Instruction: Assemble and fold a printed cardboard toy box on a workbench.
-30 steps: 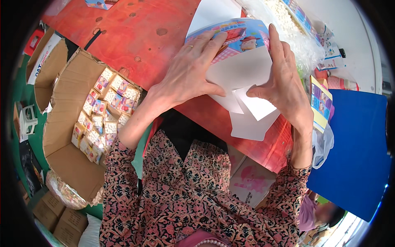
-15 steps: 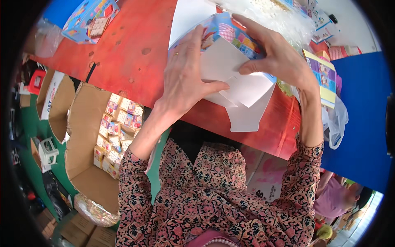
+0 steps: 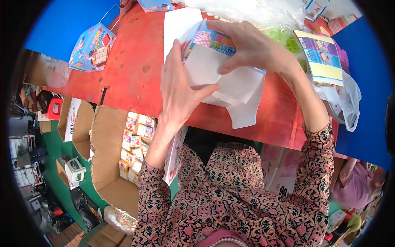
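A printed carton (image 3: 205, 66) was held near the front edge of the red table (image 3: 140, 61), between the left hand (image 3: 181, 84) and the right hand (image 3: 247, 47). The left grip was loose and spread, its palm laid along the carton's side and its thumb stretched over the unprinted card. The far printed panel was spanned by the right grip, with the thumb set on the white surface; whether anything was pinched there could not be told.

The carton seemed only partly formed: its body was opened out and some white faces were overlapped, but one end flap (image 3: 246, 116) (a smooth tongue with rounded corners) was left sticking out, not yet tucked. By contrast, a handled box (image 3: 91, 47) in similar blue print was seen fully shaped at the far left.

The card looked stiff, matt inside and brightly printed outside. Crinkled clear plastic (image 3: 255, 16) was heaped beyond, and the table's painted surface was marked by dark, knot-like spots.
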The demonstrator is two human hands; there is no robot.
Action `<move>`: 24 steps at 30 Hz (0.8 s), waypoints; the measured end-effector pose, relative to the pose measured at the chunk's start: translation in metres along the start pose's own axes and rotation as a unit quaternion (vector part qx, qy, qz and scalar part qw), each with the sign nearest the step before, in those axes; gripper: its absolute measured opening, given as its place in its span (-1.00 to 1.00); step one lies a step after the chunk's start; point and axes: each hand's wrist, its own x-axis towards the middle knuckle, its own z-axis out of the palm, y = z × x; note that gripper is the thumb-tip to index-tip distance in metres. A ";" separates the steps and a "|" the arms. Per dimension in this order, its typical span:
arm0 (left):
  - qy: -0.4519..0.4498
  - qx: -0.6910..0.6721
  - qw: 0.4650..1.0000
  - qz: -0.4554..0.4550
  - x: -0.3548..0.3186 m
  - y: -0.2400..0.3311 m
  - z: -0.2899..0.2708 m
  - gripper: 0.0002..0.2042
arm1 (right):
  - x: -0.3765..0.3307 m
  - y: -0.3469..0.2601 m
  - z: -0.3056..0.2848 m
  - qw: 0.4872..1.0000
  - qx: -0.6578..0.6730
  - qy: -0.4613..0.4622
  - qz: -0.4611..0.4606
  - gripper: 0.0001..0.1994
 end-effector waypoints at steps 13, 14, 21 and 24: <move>0.142 -0.500 0.824 -0.225 -0.066 -0.023 0.028 -0.07 | -0.012 -0.004 0.004 0.959 0.253 0.002 0.131 -0.52; 0.144 -0.502 0.823 -0.224 -0.061 -0.015 0.023 -0.07 | -0.015 -0.007 0.003 0.960 0.250 0.000 0.130 -0.52; 0.195 -0.354 0.907 -0.120 -0.042 0.067 -0.059 0.21 | -0.059 -0.053 0.020 0.782 0.593 0.102 0.163 -0.39; 0.142 -0.256 0.949 -0.114 -0.045 0.087 -0.075 0.13 | -0.081 -0.063 0.037 0.741 0.637 0.122 0.174 -0.36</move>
